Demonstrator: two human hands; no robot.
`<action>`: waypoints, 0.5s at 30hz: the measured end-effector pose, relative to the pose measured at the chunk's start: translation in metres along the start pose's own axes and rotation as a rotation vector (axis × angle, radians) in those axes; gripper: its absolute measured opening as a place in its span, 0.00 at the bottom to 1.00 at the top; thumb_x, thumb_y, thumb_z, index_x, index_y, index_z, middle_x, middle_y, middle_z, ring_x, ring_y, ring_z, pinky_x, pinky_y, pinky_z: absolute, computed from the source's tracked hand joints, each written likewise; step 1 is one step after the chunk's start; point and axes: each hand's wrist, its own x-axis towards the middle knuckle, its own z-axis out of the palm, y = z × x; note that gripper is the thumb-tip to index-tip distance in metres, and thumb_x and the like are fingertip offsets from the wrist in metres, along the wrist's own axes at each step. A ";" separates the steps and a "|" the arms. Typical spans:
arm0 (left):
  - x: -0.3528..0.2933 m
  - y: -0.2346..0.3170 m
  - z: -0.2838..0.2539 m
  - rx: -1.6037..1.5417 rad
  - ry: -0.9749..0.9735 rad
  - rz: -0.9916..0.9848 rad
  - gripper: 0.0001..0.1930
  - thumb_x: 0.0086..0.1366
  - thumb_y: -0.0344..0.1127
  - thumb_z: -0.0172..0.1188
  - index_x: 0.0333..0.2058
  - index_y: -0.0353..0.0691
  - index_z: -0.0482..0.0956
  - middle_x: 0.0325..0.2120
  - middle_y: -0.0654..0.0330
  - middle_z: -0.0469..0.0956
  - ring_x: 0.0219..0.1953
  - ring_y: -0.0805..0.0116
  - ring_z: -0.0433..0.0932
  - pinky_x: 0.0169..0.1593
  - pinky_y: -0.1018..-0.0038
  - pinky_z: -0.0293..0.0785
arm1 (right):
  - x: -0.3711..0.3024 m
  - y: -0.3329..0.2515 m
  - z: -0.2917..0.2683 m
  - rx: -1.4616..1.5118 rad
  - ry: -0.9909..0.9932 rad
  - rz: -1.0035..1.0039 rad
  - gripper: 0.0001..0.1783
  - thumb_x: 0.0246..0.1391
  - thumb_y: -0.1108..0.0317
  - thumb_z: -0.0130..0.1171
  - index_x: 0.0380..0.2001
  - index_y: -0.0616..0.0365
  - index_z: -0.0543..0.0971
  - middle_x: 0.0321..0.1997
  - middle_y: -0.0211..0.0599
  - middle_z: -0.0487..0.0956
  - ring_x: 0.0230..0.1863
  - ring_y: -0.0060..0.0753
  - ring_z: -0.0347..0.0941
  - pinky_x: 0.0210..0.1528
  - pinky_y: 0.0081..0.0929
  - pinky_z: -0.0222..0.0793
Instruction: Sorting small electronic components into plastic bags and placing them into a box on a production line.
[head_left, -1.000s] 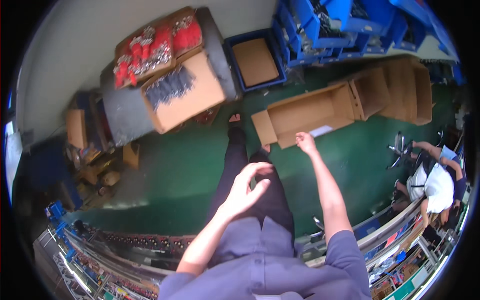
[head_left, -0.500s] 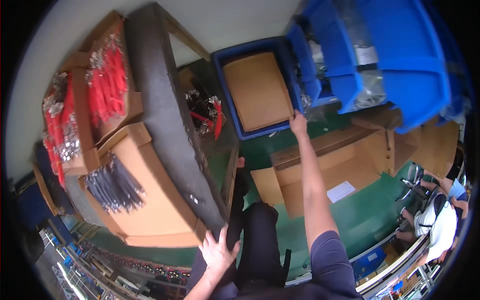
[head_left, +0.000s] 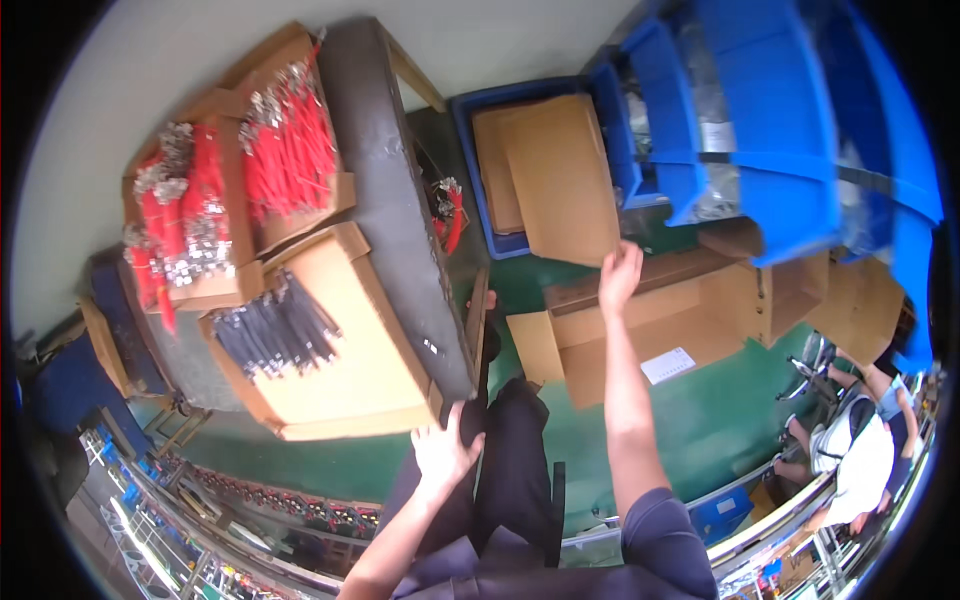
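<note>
My right hand [head_left: 621, 275] pinches the near corner of a brown cardboard sheet [head_left: 562, 180]. The sheet tilts up out of a blue bin [head_left: 468, 140], and more cardboard [head_left: 495, 165] shows beneath it. My left hand [head_left: 447, 452] has its fingers apart at the near corner of a dark-topped table [head_left: 385, 200], holding nothing. Just beyond its fingertips lies a shallow cardboard tray [head_left: 370, 350], with a row of black cables [head_left: 278, 328] along its left side.
Two cardboard boxes of red cables [head_left: 290, 150] stand farther back on the table. Blue parts bins [head_left: 770, 130] line the right. An open cardboard box [head_left: 660, 310] with a white paper [head_left: 668, 365] sits on the green floor. People [head_left: 860, 450] sit at far right.
My right hand has drawn the cardboard sheet up and toward the right, partly out of the bin. The whole view has shifted. My left hand stays by the table corner.
</note>
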 end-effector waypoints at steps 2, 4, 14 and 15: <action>-0.007 -0.004 -0.002 0.006 -0.039 0.019 0.37 0.43 0.51 0.62 0.53 0.53 0.59 0.50 0.43 0.58 0.50 0.48 0.62 0.48 0.58 0.61 | -0.036 -0.027 -0.059 0.011 0.064 0.079 0.19 0.37 0.79 0.54 0.38 0.59 0.69 0.36 0.45 0.69 0.41 0.47 0.65 0.43 0.36 0.62; -0.013 -0.012 0.000 0.077 -0.073 0.083 0.36 0.45 0.50 0.60 0.54 0.55 0.58 0.53 0.43 0.55 0.51 0.47 0.60 0.50 0.57 0.60 | -0.077 -0.048 -0.121 -0.025 0.075 0.187 0.22 0.36 0.80 0.54 0.41 0.59 0.69 0.38 0.45 0.69 0.43 0.46 0.65 0.44 0.36 0.62; -0.067 0.018 -0.071 0.911 -0.853 0.503 0.31 0.54 0.60 0.47 0.57 0.66 0.55 0.62 0.50 0.30 0.61 0.38 0.36 0.57 0.42 0.41 | -0.389 -0.101 -0.342 0.715 0.589 1.423 0.06 0.46 0.76 0.48 0.31 0.56 0.69 0.19 0.29 0.70 0.11 0.17 0.62 0.08 0.15 0.59; -0.064 0.032 -0.079 0.970 -0.901 0.515 0.31 0.54 0.62 0.45 0.57 0.67 0.54 0.62 0.51 0.29 0.62 0.40 0.37 0.58 0.45 0.41 | -0.416 -0.115 -0.351 0.792 0.668 1.509 0.07 0.47 0.74 0.49 0.33 0.56 0.69 0.20 0.29 0.70 0.12 0.18 0.64 0.10 0.16 0.62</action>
